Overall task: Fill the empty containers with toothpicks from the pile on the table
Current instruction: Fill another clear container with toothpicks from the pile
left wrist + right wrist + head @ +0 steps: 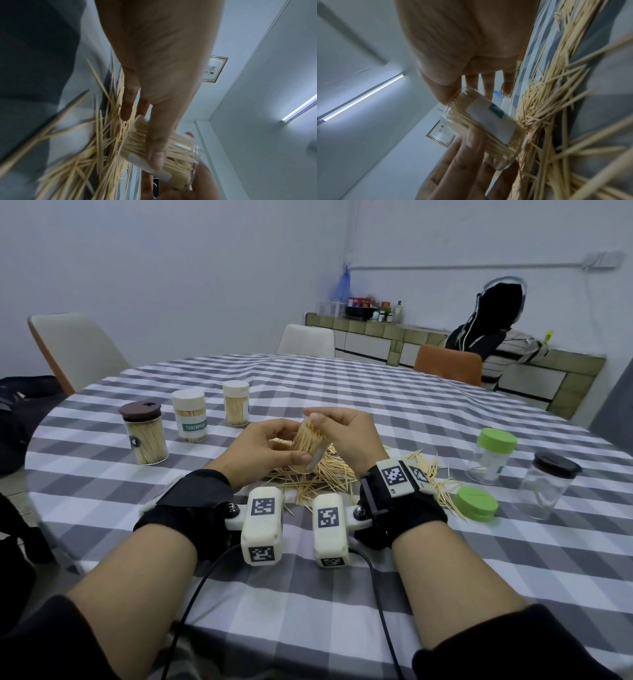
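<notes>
Both hands on one clear container [306, 445], packed with toothpicks and raised just above the pile [329, 474] on the checked table [376, 412]. Left hand [265, 451] wrapped round its lower body, thumb across the white label (print too blurred to read). Right hand [346, 436] curled at the open mouth, fingertips among the protruding tips. Long axis tilted, mouth up and away. "TOOTHPICK" legible on a filled jar [190, 416] at left.
</notes>
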